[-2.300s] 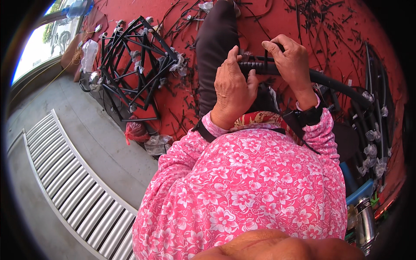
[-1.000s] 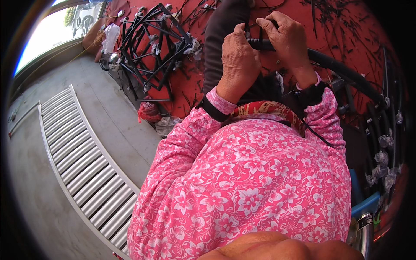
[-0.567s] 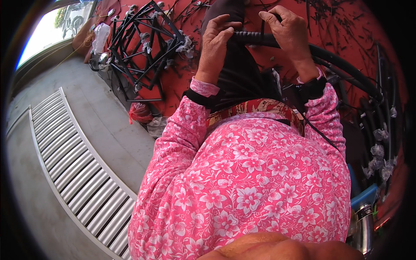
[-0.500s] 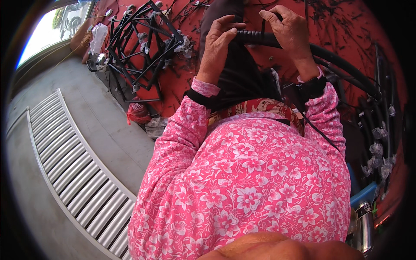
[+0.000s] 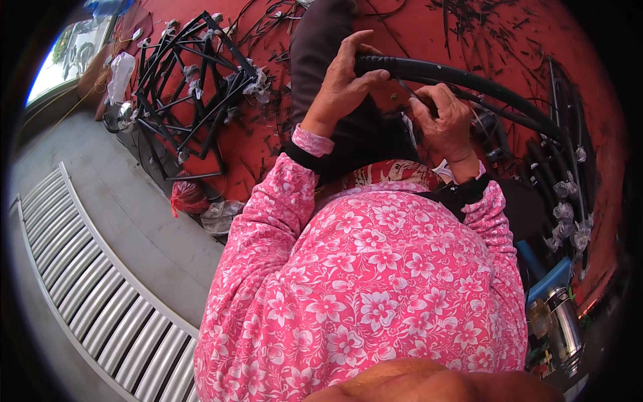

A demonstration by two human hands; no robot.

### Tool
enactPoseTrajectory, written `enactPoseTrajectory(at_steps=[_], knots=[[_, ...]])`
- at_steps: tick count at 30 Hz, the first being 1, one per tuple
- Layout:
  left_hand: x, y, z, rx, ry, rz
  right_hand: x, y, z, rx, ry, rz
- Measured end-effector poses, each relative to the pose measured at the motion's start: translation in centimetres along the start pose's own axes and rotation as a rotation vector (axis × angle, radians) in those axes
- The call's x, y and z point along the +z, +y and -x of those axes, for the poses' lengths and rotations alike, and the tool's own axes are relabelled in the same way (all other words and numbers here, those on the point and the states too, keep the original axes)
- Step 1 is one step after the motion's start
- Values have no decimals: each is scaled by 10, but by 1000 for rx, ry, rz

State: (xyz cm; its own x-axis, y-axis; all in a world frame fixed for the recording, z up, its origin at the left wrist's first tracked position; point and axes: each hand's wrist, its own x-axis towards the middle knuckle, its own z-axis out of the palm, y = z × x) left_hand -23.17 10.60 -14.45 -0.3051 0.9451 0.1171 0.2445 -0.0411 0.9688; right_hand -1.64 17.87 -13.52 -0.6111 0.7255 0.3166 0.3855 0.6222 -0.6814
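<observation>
A curved black tube (image 5: 462, 75) runs from my left hand toward the right side. Its near end lies in my left hand (image 5: 345, 84), with the thumb on the near side and the fingers reaching around the far side. Below the tube, my right hand (image 5: 442, 120) pinches a thin dark strip (image 5: 406, 88) between thumb and fingers. The strip slants from the tube's end down to that pinch. Whether it is tape or a rubber band I cannot tell. My dark trouser leg (image 5: 315, 60) stretches out under the left wrist.
Black metal frames (image 5: 194, 94) with plastic-wrapped ends are piled at the left on the red floor (image 5: 415, 27), which has dark scraps. More black tubes (image 5: 576, 127) lie at the right. A slatted metal rack (image 5: 100, 281) is at lower left, a metal flask (image 5: 564, 325) at lower right.
My right hand has come down from above the tube to below it, drawing the strip along. My left hand has closed around the tube's end. The view has shifted slightly.
</observation>
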Motion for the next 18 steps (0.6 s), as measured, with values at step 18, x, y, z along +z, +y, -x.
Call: enactPoseTrajectory(at_steps=[18], knots=[[4,1,-1,19,-77,122,32,22,-3,572,-200,-718]])
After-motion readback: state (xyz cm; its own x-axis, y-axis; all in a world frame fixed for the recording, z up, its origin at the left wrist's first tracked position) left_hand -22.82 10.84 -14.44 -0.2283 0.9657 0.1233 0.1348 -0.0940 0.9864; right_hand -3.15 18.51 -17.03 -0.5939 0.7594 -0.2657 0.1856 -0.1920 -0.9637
